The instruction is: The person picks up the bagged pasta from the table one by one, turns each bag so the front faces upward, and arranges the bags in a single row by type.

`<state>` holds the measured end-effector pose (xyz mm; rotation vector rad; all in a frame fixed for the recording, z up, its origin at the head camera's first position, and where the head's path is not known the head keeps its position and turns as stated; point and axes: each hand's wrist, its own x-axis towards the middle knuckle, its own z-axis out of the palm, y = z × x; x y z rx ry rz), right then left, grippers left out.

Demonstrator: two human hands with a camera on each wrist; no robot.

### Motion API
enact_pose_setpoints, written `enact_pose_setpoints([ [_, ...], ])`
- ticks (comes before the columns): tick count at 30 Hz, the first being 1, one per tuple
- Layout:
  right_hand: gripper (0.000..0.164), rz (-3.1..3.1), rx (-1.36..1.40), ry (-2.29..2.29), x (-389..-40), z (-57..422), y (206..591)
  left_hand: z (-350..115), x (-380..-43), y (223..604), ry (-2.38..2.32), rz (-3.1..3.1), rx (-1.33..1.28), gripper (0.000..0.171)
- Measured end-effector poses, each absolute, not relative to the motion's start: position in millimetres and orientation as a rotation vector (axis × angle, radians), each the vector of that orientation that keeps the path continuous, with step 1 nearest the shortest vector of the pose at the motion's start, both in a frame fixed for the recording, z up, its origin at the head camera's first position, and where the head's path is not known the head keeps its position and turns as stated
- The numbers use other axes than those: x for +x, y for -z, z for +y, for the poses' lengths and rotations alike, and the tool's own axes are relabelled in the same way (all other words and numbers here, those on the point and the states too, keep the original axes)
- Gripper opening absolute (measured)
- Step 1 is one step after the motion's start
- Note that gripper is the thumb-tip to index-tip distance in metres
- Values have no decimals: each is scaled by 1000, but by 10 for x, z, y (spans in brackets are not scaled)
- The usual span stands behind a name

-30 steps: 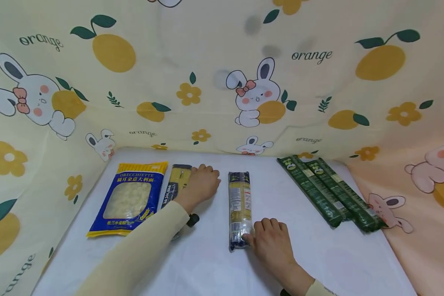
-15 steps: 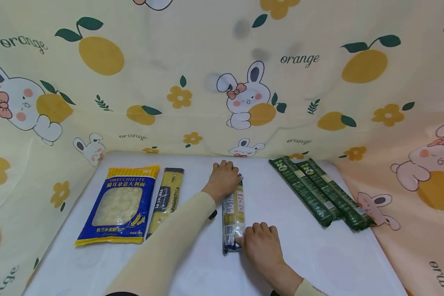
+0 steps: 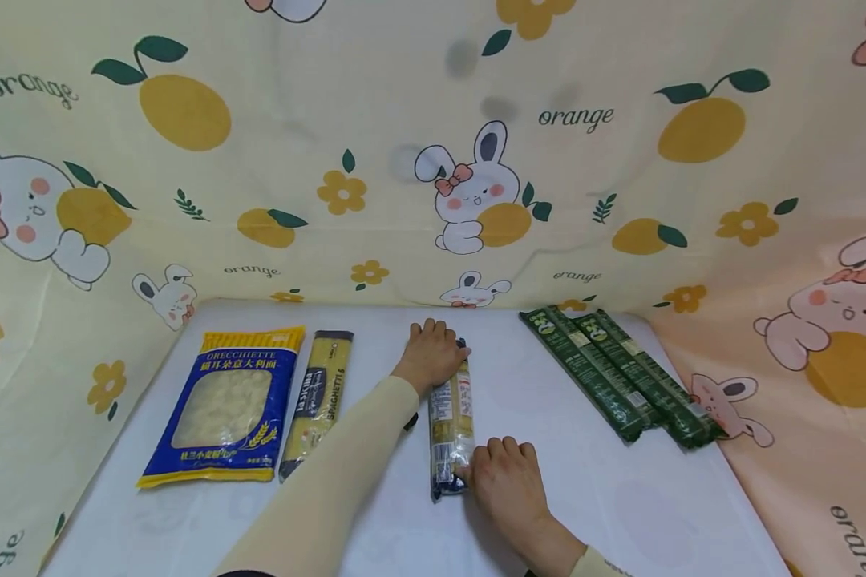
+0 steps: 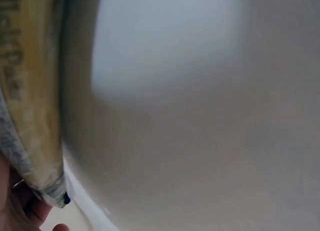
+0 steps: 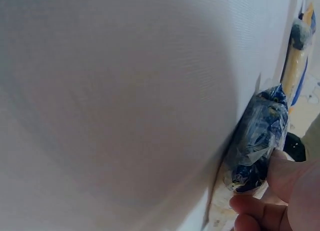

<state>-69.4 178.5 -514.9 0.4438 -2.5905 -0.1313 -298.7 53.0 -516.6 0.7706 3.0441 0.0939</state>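
left hand [image 3: 429, 355] has moved, gripping far end of pack [image 3: 451, 425]; right hand [image 3: 507, 482] pinches near end; i see long axis forward.

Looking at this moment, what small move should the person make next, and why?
Probably slide the middle pasta pack slightly left, toward the spaghetti pack. The left hand holds its far end and the right hand pinches its near end, so both ends seem steady enough to guide, and a gap separates the two packs.
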Motion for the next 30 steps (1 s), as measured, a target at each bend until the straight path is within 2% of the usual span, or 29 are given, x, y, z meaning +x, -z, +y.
enact_pose_setpoints([
  [9, 57, -2579, 458, 110, -684, 1848, 5192, 384, -2958, 4919, -53, 3186, 978, 57],
  [20, 61, -2538, 459, 93, -901, 1885, 5151, 213, -2936, 4491, -285, 3480, 1350, 47],
  [26, 62, -2552, 427, 94, -937, 1878, 5115, 135, -2935, 4440, -349, 3557, 1487, 46],
  [30, 54, -2661, 427, -45, -949, 1851, 5136, 93, -2916, 4444, -392, 3562, 1494, 46],
])
